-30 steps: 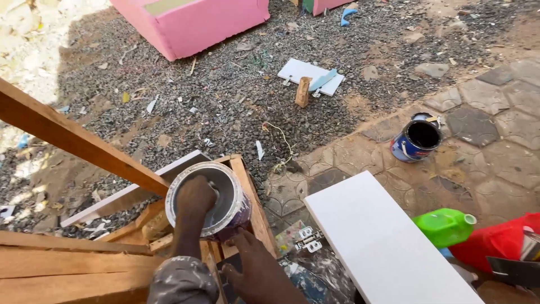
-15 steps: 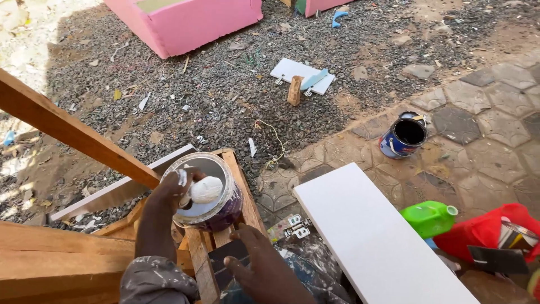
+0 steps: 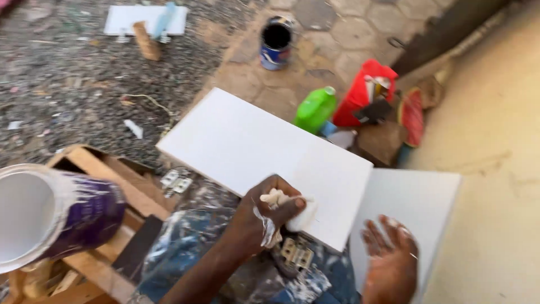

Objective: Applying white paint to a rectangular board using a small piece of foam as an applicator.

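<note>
My left hand point(image 3: 269, 213) is shut on a white, paint-soaked sponge point(image 3: 298, 217) and presses it against the near edge of a white board point(image 3: 253, 141) lying across my paint-stained lap. Fingers spread, my right hand point(image 3: 391, 259) hovers open over the corner of a second white board point(image 3: 419, 202) at the lower right. A purple can of white paint point(image 3: 50, 217) rests tilted on a wooden frame point(image 3: 121, 177) at the far left, apart from both hands.
Metal hinges point(image 3: 175, 181) lie by the frame, and another hinge point(image 3: 296, 254) sits on my lap. Behind the board are a green bottle point(image 3: 315, 108), a red bag point(image 3: 360, 93) and a blue paint can point(image 3: 275, 42). Gravel at the far left holds a wood block point(image 3: 147, 42).
My left hand has lifted the sponge out of the paint can and carried it right onto the white board. The view has swung right, and my right hand now shows open.
</note>
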